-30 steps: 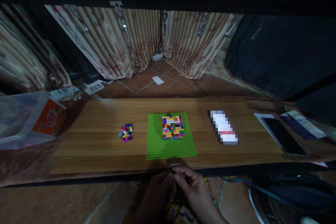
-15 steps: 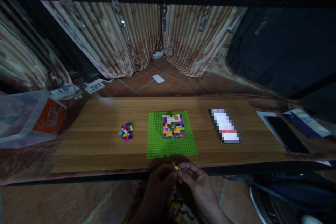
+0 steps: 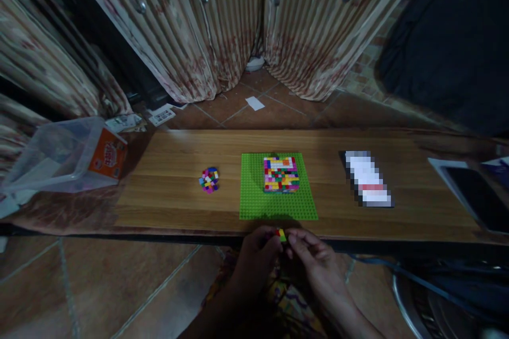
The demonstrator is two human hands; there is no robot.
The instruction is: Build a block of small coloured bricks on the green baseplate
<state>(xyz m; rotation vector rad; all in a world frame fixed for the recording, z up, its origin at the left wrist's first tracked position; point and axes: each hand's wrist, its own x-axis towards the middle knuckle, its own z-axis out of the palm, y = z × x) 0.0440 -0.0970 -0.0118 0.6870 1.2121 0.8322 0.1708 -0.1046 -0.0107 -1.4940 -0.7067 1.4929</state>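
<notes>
My left hand (image 3: 257,254) pinches a small cluster of toy bricks (image 3: 281,234) in red, yellow and green, just off the table's near edge. Close on the right side of the cluster is my right hand (image 3: 314,254), thumb and fingers drawn together; whether a small piece is between them I cannot make out. Beyond the hands, a green baseplate (image 3: 254,206) lies flat on the table. A block of many-coloured bricks (image 3: 280,175) sits on its upper right part. To the left of the plate is a pile of loose bricks (image 3: 209,180).
On the right of the wooden table (image 3: 170,196) lies a phone (image 3: 368,179) with a blurred screen. A dark tablet-like slab (image 3: 473,196) is farther right. A clear plastic bin (image 3: 71,153) with an orange label stands at the left. Curtains (image 3: 222,37) hang behind.
The view has tilted down and shifted left, so the table appears higher and farther right. The fingers of my right hand have drawn slightly away from the brick cluster, showing more of it.
</notes>
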